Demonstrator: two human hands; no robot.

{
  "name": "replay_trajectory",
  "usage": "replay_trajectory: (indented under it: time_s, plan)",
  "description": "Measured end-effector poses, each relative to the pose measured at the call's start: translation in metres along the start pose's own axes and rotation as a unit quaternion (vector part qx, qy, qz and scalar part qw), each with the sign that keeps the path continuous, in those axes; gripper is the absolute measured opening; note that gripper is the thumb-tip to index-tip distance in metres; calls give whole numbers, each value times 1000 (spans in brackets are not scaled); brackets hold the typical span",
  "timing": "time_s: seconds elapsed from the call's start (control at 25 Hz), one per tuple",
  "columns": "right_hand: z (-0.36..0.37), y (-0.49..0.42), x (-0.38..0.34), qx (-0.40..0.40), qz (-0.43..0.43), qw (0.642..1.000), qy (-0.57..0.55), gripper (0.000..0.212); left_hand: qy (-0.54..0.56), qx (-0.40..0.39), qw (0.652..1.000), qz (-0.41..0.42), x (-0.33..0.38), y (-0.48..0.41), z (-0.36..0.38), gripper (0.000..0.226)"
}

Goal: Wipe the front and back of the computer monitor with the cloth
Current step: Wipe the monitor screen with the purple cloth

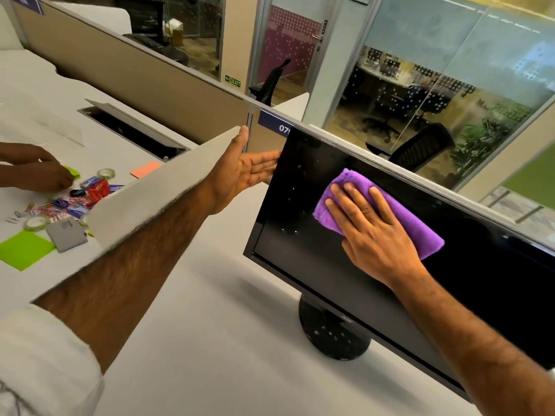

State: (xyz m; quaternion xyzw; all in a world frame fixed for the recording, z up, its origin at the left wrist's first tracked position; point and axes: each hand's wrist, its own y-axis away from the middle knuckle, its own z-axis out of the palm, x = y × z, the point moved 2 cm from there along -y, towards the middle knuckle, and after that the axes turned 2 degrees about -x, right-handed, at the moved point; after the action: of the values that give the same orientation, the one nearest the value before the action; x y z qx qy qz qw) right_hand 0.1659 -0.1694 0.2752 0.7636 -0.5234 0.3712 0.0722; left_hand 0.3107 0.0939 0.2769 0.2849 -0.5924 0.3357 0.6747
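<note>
A black computer monitor (pixel 300 259) stands on a round black base (pixel 333 334) on the white desk, its dark screen facing me and speckled with white dust at the left. My right hand (pixel 372 232) lies flat with straight fingers on a folded purple cloth (pixel 420 226), pressing it against the upper middle of the screen. My left hand (pixel 246 169) reaches to the monitor's upper left edge with straight fingers that go behind the edge; the fingertips are hidden.
A low white divider (pixel 150 199) runs left of the monitor. Beyond it another person's hands (pixel 36 172) sort paper clips, tape rolls and sticky notes (pixel 24 249). A beige partition (pixel 120 70) backs the desk. White desk (pixel 210 340) spreads in front of the base.
</note>
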Motion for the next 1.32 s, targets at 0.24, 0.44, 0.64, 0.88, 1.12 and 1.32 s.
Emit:
replay_trajectory:
  time_s: [0.24, 0.44, 0.64, 0.88, 1.12, 1.32]
  plan:
    - [15, 12, -18, -51, -71, 996, 15, 82, 16, -39, 999, 33, 22, -18, -9, 90]
    - [2, 1, -9, -41, -36, 998, 13, 83, 10, -35, 999, 30, 31, -28, -11, 89]
    - [14, -15, -36, -57, -57, 997, 14, 85, 9, -53, 998, 11, 23, -30, -15, 85]
    - [-3, -30, -20, -36, -9, 999, 11, 84, -2, -75, 997, -11, 22, -25, -19, 85]
    - [-2, -69, -39, -32, -31, 999, 21, 81, -8, -95, 995, -37, 19, -19, -27, 90]
    - [-5, -55, -22, -34, -36, 998, 34, 83, -32, -85, 996, -23, 22, -18, -18, 84]
